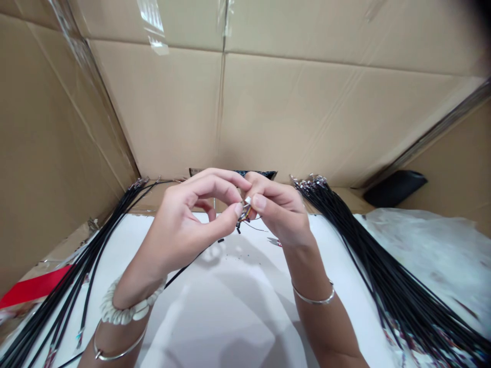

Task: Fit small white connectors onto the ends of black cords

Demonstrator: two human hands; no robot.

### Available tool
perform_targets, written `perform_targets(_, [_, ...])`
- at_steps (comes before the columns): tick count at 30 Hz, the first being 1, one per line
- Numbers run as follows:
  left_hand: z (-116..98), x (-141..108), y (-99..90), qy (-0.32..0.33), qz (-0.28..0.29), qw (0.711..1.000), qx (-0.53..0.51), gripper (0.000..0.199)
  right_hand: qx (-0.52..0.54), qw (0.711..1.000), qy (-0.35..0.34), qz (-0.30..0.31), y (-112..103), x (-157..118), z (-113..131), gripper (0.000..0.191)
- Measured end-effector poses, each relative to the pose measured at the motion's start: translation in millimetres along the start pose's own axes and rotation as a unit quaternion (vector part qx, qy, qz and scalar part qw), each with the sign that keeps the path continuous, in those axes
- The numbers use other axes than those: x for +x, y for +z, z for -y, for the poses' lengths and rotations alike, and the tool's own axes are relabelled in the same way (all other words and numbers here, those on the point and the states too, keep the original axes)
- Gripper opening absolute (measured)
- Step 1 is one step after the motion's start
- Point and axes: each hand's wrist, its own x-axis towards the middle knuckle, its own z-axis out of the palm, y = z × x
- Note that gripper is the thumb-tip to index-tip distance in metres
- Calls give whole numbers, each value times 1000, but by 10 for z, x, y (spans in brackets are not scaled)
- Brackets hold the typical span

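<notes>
Both my hands meet in the middle, above the white table top. My right hand [282, 209] pinches a small white connector [247, 200] between thumb and fingers. From the connector, thin coloured wires [244, 214] run down towards a black cable [176, 277] that passes under my left wrist. The thumb and a fingertip of my left hand [192, 217] are pressed together on the wires, right beside the connector. Fingertips hide part of the wire ends. Short black sleeve pieces [238, 228] show just below the hands.
Bundles of black cables lie at the left [102, 245] and right [356, 250], with bare wire ends. Small cutters [273, 242] rest near my right wrist. A clear plastic bag [433, 255] and a black pouch [395, 187] are at the right. Cardboard walls [287, 117] enclose the table.
</notes>
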Motion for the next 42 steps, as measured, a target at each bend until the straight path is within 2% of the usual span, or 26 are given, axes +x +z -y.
perform_targets(6, [-37,-44,26,21,-9,999,31,12,50,999,1,-7,42,-4,33,28])
perform_targets(12, [-30,-84,69,49,-34,989,133,12,81,993,74,-40,96,27,72,33])
perform_targets(17, [-5,-82,81,62,-43,982,175,11,124,985,116,-42,120,46,85,33])
perform_targets(27, [-22,-103,110,59,-61,967,241,11,102,980,157,-65,125,43,129,34])
perform_targets(37, [12,-70,110,38,-64,964,253,10,87,983,152,-60,125,32,117,33])
perform_targets(42, [26,-59,117,25,-66,965,253,9,20,991,115,-64,110,17,118,32])
